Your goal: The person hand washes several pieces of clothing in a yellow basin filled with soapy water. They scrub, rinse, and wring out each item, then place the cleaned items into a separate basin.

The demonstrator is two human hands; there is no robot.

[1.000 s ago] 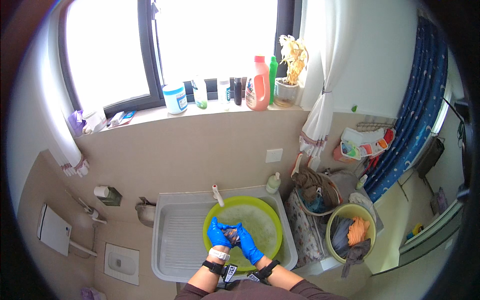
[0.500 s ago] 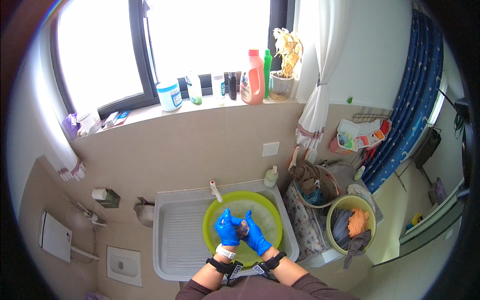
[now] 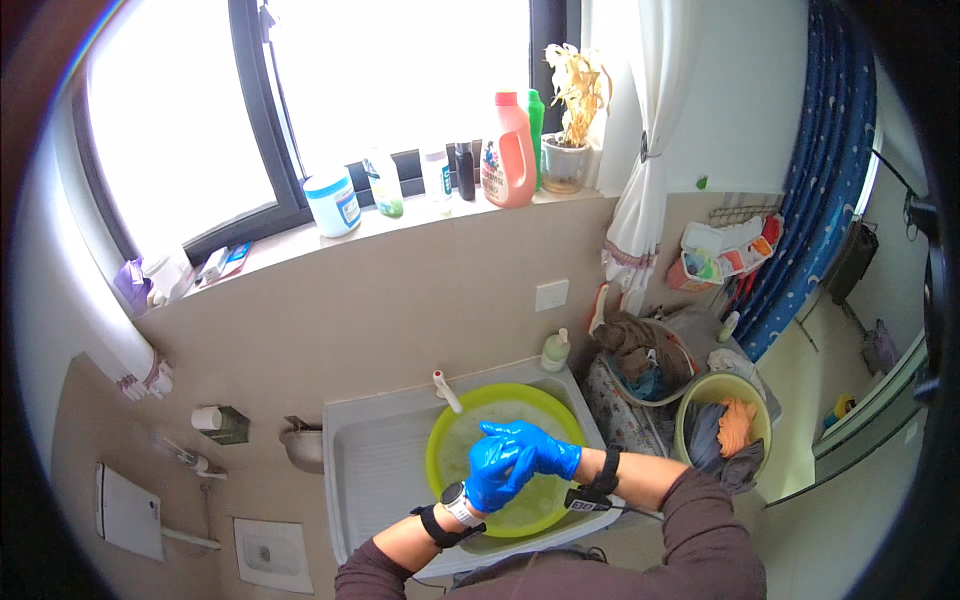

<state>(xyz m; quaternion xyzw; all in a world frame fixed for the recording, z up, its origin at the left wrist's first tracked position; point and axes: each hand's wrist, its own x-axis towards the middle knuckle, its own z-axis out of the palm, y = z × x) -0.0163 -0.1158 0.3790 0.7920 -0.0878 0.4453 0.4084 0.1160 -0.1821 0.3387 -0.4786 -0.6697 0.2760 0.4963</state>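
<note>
My left hand [image 3: 496,478], in a blue rubber glove with a white watch [image 3: 460,503] at the wrist, is curled closed above a lime-green basin [image 3: 436,470]. From the right, my right hand [image 3: 545,449], gloved alike, reaches across and lies bent over the top of the left one. The two press together, and whatever they hold between them is hidden. Sudsy water [image 3: 530,505] fills the basin, which sits in a grey sink with a ribbed washboard side [image 3: 378,470]. A white tap [image 3: 447,391] points over the basin's far rim.
A pump bottle [image 3: 556,351] stands at the sink's back right corner. Further right are a tub of dark laundry [image 3: 640,348] and a pale yellow bucket [image 3: 692,400] of clothes. Bottles, including a pink jug [image 3: 508,160], line the windowsill. A squat toilet [image 3: 272,555] lies left.
My right hand has turned and swung over the left, its forearm now coming in from the right. The small brownish thing seen between the hands is now hidden. The view has shifted slightly.
</note>
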